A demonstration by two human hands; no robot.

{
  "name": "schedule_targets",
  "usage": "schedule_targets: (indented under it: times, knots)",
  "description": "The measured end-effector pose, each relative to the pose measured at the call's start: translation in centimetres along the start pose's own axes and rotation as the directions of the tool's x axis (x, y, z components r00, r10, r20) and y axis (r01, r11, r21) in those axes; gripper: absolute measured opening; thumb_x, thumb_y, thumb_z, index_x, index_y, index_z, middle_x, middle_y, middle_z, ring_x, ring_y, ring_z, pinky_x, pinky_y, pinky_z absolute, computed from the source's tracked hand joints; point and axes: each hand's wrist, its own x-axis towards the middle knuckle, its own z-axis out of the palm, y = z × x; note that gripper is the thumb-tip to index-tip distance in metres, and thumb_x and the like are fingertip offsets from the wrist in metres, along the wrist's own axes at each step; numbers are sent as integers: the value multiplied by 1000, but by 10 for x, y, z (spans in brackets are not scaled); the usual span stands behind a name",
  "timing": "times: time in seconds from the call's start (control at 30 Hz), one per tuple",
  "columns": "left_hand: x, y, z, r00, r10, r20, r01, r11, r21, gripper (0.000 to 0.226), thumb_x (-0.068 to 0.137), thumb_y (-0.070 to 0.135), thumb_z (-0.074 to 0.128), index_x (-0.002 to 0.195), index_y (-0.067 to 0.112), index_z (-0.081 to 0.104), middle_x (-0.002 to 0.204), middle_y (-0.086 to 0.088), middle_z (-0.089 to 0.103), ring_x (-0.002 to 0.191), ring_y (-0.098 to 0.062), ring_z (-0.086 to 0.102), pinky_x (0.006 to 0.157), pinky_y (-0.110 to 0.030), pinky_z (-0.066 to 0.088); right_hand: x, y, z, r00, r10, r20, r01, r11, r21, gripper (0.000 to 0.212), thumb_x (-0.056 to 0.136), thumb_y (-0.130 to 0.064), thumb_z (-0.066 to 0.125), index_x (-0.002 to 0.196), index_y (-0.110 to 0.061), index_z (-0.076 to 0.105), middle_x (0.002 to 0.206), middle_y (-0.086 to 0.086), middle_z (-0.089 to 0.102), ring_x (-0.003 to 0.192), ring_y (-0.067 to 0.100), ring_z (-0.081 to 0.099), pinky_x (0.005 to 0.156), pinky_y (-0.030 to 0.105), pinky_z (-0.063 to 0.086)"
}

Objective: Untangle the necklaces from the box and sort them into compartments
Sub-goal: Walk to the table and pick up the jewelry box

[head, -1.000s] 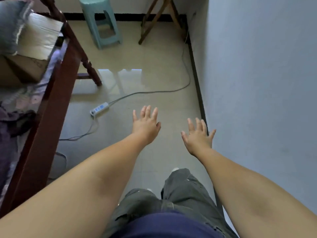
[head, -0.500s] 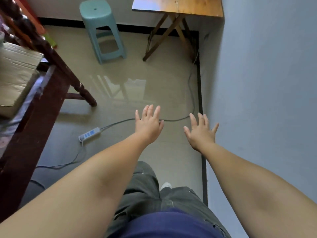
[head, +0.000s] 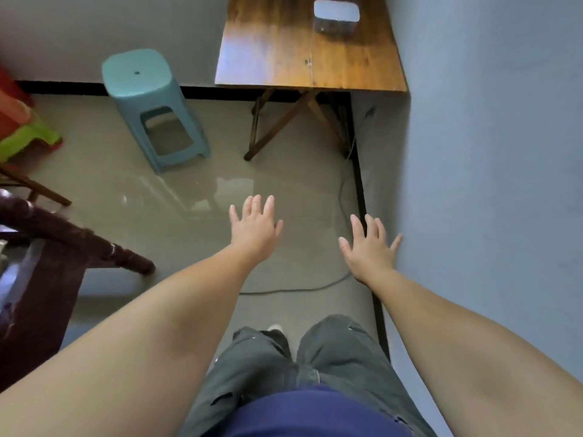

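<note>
Head view now takes in the wooden table (head: 284, 48) in the room's corner against the right-hand wall, where 1 second ago only its crossed legs showed at the top of the frame. With it has come a pale, rounded-corner box (head: 336, 14), sitting near the table's far edge toward the right side; it is probably the necklace box, though no necklaces or compartments can be made out. The blue stool (head: 148, 102) stands on the floor left of the table. Both arms are stretched forward over the floor as before: the left hand (head: 255, 230) and right hand (head: 368, 247) are spread flat, fingers splayed, grasping nothing. My judgement: the person is approaching the table, and untangling has not begun.
</note>
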Motion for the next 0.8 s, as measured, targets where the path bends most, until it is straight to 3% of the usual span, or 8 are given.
schedule_targets:
  times: [0.27,0.7,0.8]
  knots:
    - [167,33,-27,991,133,-8,-133,991,-15,57,97,42,26,147,20,8,156,-10,13,144,-25,3,113,-55,2,152,-2,-47,999,48,-6,-48,999,-26,59,97,-47,17,149,-25,2,160,7,2,146,23,-5,110,64,-4]
    - [416,8,-105,999,-46,-12,46,998,-35,58,97,44,25,147,21,7,157,-9,12,144,-24,3,114,-54,3,430,-43,-161,996,-90,-26,88,994,-62,57,98,-47,19,149,-27,4,160,6,4,146,23,-2,111,62,-2]
    - [495,10,-118,1000,-19,-2,18,999,-33,58,97,46,24,147,23,6,157,-9,11,144,-25,2,114,-54,3,502,-53,-172,995,-94,-26,91,992,-89,58,97,-50,18,149,-27,3,160,7,5,146,25,-1,110,63,-1]
